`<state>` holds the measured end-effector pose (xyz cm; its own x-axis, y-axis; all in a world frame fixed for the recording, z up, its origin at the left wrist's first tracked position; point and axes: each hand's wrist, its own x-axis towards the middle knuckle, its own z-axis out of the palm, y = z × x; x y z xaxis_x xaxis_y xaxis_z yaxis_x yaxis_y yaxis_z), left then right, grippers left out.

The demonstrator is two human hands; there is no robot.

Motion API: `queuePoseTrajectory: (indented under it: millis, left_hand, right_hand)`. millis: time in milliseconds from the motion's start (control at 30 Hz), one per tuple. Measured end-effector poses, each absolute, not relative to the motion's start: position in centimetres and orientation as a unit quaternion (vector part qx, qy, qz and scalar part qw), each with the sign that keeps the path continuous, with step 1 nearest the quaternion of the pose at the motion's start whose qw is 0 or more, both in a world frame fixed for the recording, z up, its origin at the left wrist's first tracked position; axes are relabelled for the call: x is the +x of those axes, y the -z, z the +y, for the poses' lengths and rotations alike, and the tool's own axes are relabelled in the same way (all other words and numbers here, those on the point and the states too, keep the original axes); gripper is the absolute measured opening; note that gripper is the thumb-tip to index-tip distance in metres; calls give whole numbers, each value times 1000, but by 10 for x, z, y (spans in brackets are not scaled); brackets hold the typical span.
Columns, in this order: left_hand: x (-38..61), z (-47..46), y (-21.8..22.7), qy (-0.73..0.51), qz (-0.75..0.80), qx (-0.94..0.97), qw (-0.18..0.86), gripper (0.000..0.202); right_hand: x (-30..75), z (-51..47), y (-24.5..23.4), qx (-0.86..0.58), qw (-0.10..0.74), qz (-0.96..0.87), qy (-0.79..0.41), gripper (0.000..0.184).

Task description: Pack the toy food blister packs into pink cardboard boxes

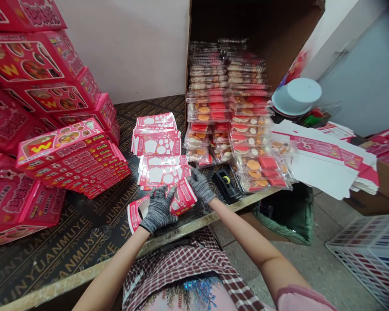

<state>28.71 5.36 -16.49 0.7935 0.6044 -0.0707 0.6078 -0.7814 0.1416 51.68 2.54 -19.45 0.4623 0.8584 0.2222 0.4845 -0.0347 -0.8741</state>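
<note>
Both my hands wear grey knit gloves. My left hand [158,209] lies on a flat pink carton blank [181,199] with round cut-outs at the table's front edge, fingers curled over it. My right hand [199,185] grips the same blank's right end. Just behind it lie more pink blanks [162,172], and a taller stack of blanks [156,134] stands further back.
Stacks of clear blister packs with red and orange toy food [243,116] fill an open brown box. A black tape dispenser [226,183] sits by them. Folded pink boxes [74,162] pile up left. White flat cartons [324,157] lie right, with a white crate [372,255] on the floor.
</note>
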Motion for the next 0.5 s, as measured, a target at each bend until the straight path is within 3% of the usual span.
queuePoseTrajectory:
  millis: [133, 233, 367, 500]
  left_hand:
    - [284, 53, 154, -11, 358, 931, 73, 119]
    - [282, 52, 150, -27, 367, 926, 78, 122]
    - [268, 62, 151, -48, 386, 916, 95, 124]
    - [241, 81, 155, -73, 434, 894, 90, 123]
  right_hand:
    - [557, 77, 178, -796, 289, -525, -80, 59]
    - [573, 104, 170, -787, 211, -577, -46, 52]
    - [577, 112, 164, -749, 259, -607, -57, 36]
    - [577, 89, 145, -725, 331, -601, -59, 36]
